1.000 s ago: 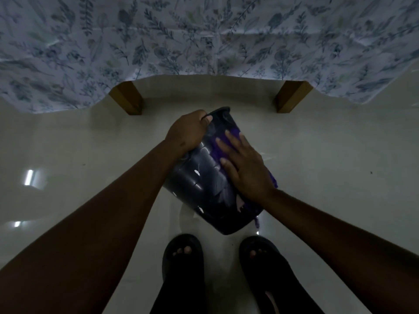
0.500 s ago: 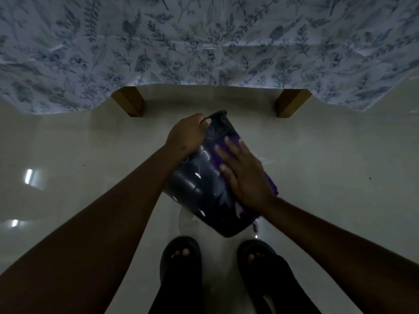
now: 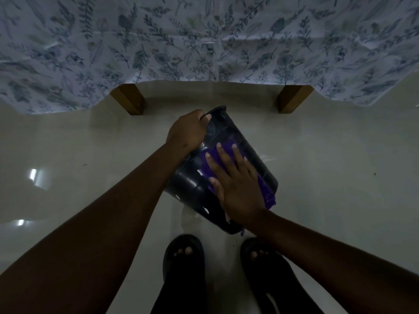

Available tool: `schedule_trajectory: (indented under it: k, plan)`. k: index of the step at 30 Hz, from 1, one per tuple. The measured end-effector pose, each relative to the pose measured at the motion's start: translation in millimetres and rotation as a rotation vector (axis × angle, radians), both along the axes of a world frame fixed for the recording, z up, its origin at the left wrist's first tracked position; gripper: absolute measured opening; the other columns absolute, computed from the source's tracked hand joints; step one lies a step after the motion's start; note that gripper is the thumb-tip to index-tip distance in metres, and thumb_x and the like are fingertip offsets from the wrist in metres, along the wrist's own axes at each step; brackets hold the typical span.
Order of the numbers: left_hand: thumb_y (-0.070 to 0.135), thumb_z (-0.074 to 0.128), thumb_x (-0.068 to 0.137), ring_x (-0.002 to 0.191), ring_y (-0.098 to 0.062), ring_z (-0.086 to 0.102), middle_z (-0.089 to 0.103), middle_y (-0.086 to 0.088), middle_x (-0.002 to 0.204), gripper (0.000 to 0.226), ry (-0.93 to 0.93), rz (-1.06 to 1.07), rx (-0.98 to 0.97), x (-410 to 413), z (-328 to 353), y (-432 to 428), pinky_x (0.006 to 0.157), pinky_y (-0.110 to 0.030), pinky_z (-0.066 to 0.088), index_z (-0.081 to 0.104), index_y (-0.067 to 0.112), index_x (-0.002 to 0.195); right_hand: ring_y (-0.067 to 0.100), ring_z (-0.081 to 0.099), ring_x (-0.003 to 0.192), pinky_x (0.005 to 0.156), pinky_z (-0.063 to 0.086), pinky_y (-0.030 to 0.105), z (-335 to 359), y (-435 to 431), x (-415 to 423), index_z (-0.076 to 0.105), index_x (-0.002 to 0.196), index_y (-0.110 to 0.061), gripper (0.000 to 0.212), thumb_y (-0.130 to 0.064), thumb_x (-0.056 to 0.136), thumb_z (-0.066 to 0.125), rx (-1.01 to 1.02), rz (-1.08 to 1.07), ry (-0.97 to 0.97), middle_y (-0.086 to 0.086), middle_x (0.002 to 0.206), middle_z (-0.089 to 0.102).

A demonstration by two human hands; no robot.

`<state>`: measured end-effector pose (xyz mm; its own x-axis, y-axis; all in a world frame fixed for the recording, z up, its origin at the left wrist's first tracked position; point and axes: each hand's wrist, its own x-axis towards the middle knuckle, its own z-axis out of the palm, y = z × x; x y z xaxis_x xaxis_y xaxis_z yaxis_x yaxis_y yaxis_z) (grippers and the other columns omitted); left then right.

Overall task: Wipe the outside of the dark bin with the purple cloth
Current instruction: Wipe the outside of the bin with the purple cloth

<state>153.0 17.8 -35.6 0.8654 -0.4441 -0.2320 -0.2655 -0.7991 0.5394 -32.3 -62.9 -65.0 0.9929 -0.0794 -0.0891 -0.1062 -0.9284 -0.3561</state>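
Note:
The dark bin (image 3: pixel 192 184) is tipped away from me over the glossy floor, its base near my feet and its rim at the far end. My left hand (image 3: pixel 187 130) grips that rim at its left side. The purple cloth (image 3: pixel 215 155) lies on the bin's upper side wall. My right hand (image 3: pixel 235 182) presses flat on the cloth with fingers spread, hiding most of it; a purple edge shows at the right (image 3: pixel 268 196).
A floral tablecloth (image 3: pixel 204 41) hangs over a table just beyond the bin, with two wooden legs (image 3: pixel 130 99) (image 3: pixel 292 98) standing on the pale shiny floor (image 3: pixel 340 166). My two feet in dark sandals (image 3: pixel 183 254) are right below the bin.
My right hand with the cloth has slid down the bin's side toward its base, exposing more wall below the rim. The left hand has kept its grip on the rim.

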Motion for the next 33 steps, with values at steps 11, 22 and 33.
schedule_trajectory:
  k: [11,22,33]
  plan:
    - [0.035,0.035,0.101,0.083,-0.023,0.053,0.062,-0.012,0.096,0.038,0.028,0.098,0.045,-0.7,2.4,-6.6,0.071,-0.03,0.033,0.061,0.007,0.101,0.026,0.045,0.133,0.111,0.036,0.047,-9.3,-48.0,71.8,0.041,0.145,-0.016,0.057,-0.043,0.101,0.018,0.358,-0.4,0.014,0.01,0.148,0.045]
    - [0.036,0.035,0.101,0.089,-0.026,0.055,0.065,-0.013,0.104,0.038,0.048,0.095,0.023,-0.1,3.7,-5.8,0.071,-0.03,0.033,0.06,0.008,0.101,0.029,-0.007,0.15,0.119,0.007,0.048,0.4,22.3,-8.1,0.007,0.155,-0.022,0.06,-0.044,0.101,0.02,-0.012,-0.059,0.004,0.005,0.164,-0.002]
    - [0.032,0.035,0.102,0.097,-0.028,0.058,0.064,-0.013,0.106,0.037,0.024,0.095,0.004,-4.9,8.8,-1.2,0.074,-0.029,0.034,0.061,0.007,0.11,0.028,0.034,0.142,0.114,0.031,0.049,-0.3,-22.1,55.9,0.031,0.15,-0.017,0.062,-0.045,0.098,0.013,0.186,-0.262,-0.013,0.01,0.154,0.036]
